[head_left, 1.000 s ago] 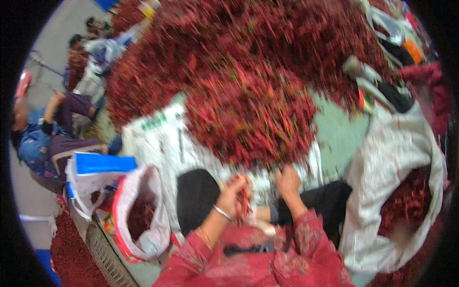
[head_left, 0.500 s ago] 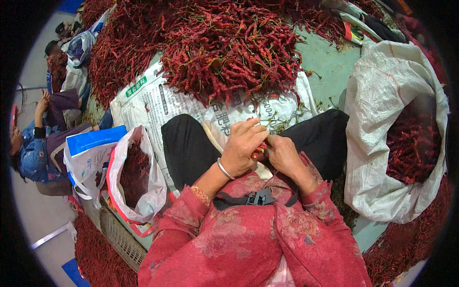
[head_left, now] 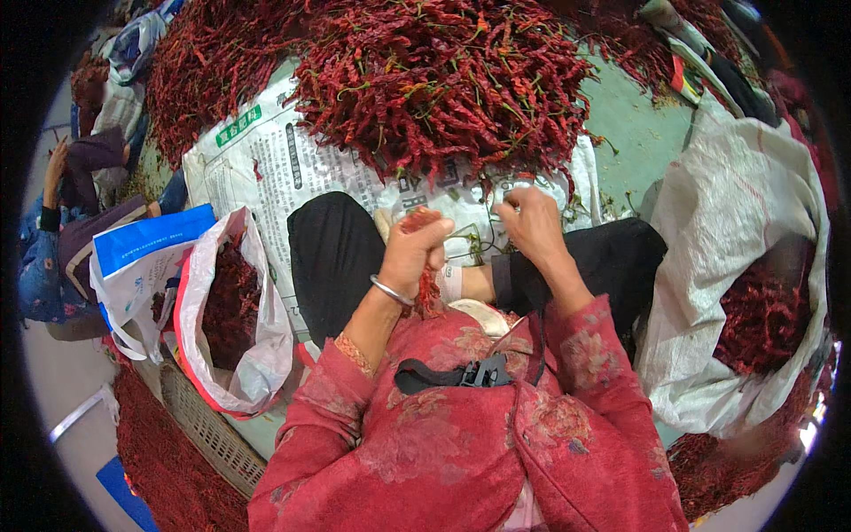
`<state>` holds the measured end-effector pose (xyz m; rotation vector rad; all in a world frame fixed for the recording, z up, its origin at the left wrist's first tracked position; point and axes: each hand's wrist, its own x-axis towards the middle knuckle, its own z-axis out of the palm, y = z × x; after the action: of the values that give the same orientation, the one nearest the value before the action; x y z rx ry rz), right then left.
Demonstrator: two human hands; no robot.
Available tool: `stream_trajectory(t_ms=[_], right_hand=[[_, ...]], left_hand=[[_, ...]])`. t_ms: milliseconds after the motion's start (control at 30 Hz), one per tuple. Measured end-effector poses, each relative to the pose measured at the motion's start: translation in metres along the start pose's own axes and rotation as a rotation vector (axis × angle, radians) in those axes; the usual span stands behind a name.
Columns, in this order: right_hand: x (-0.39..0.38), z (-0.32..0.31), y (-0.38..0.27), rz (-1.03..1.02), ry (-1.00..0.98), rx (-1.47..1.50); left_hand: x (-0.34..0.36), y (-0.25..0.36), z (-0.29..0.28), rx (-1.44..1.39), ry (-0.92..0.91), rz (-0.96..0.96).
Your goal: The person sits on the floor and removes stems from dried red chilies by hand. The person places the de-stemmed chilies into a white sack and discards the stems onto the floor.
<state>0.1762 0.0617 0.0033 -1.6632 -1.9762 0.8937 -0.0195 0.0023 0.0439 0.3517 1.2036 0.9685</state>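
My left hand (head_left: 415,253) is closed around a small bunch of dried red chilies (head_left: 429,291), whose ends show above and below the fist. Ahead and to the right, my right hand (head_left: 534,223) is held above the white printed sack sheet (head_left: 350,182) with its fingers curled in. Anything between those fingertips is too small to make out. Loose green stems (head_left: 474,238) lie on the sheet between my hands. Just beyond rises a big heap of red chilies (head_left: 443,89), many with stems on.
A white bag with a red edge (head_left: 269,359), holding chilies, stands left beside a woven basket (head_left: 208,433). At the right stands a large white woven sack (head_left: 678,355), chilies inside. Another person (head_left: 40,253) sits at the far left. More chilies (head_left: 173,452) cover the lower left.
My hands have come apart. The right moved forward and to the right, while the left turned into an upright fist around the chilies and shifted slightly left. The view has shifted a little.
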Motion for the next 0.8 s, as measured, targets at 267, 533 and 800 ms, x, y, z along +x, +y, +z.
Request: stream_trajectory(t_ms=[267, 533, 800], right_hand=[[0.019, 0.042, 0.022, 0.040, -0.068, -0.009], [-0.040, -0.007, -0.010, 0.595, -0.339, 1.183], [-0.058, 0.000, -0.033, 0.280, -0.220, 0.693]], left_hand=[[0.015, -0.004, -0.016, -0.262, 0.051, -0.110], [0.009, -0.012, 0.004, -0.075, -0.087, -0.095], [-0.002, -0.024, 0.017, 0.210, -0.137, 0.104]])
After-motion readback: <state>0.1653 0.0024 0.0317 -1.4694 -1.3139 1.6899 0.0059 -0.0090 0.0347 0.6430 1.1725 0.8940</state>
